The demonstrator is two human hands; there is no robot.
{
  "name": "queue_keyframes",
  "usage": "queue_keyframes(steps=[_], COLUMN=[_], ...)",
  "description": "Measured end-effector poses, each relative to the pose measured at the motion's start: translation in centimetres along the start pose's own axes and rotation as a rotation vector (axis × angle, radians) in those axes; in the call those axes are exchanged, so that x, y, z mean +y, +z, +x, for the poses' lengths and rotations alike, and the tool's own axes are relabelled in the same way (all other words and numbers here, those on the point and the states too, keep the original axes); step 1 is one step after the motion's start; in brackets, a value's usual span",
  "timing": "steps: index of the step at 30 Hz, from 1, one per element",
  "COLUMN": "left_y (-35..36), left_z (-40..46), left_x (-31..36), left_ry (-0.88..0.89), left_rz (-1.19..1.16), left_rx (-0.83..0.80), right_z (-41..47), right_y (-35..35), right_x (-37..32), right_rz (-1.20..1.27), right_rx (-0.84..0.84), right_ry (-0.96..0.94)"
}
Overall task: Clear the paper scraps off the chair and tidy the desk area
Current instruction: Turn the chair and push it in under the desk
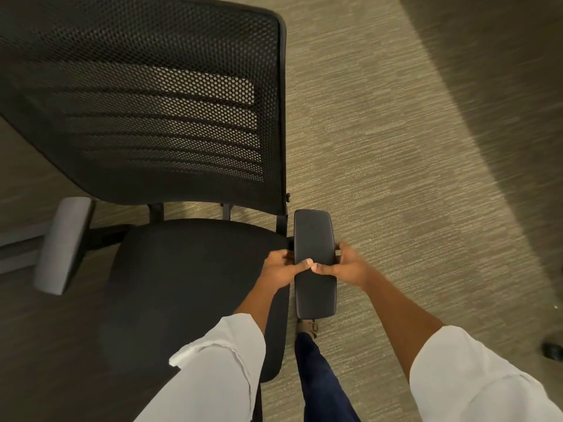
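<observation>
A black office chair stands below me, with a mesh backrest (152, 102) and a dark padded seat (182, 284). No paper scraps show on the seat. Its right armrest (313, 236) is a black pad beside the seat. My left hand (280, 266) grips the armrest's inner edge, thumb on top. My right hand (344, 264) grips its outer edge, thumb on top too. The two thumbs meet at the middle of the pad. Both forearms wear rolled white sleeves.
The chair's left armrest (64, 245) looks grey at the far left. Striped beige carpet (396, 147) covers the floor, darker at the upper right. My leg and sandalled foot (307, 327) stand just under the right armrest. A small dark object (553, 350) lies at the right edge.
</observation>
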State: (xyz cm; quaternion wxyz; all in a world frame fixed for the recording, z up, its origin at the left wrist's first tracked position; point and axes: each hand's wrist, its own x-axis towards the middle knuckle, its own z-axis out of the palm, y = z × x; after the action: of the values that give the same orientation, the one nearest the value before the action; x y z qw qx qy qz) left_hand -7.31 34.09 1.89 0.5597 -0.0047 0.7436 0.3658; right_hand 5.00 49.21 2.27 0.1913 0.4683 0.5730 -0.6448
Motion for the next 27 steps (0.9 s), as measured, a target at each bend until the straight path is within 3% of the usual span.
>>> queue_keyframes(steps=[7,19,23,27], left_y=[0.5,1.0,1.0,-0.1], left_z=[0.9,1.7,0.5,-2.0], left_x=[-1.0,-2.3,-1.2,2.7], left_ry=[-0.093,-0.224,-0.134,0.208], left_rz=[0.452,0.681,0.678,0.455], left_rx=[0.187,0.200,0.279,0.485], right_z=[1.9,2.3,1.5,-0.7], right_y=[0.4,0.6,0.3,-1.1], right_x=[2.3,4.2,2.7,-2.8], right_rz=[0.008,-0.056,-0.323,-0.612], right_rx=[-0.008,-0.061,0.030,0.132], right_ry=[0.031,0.101,0.043,-0.146])
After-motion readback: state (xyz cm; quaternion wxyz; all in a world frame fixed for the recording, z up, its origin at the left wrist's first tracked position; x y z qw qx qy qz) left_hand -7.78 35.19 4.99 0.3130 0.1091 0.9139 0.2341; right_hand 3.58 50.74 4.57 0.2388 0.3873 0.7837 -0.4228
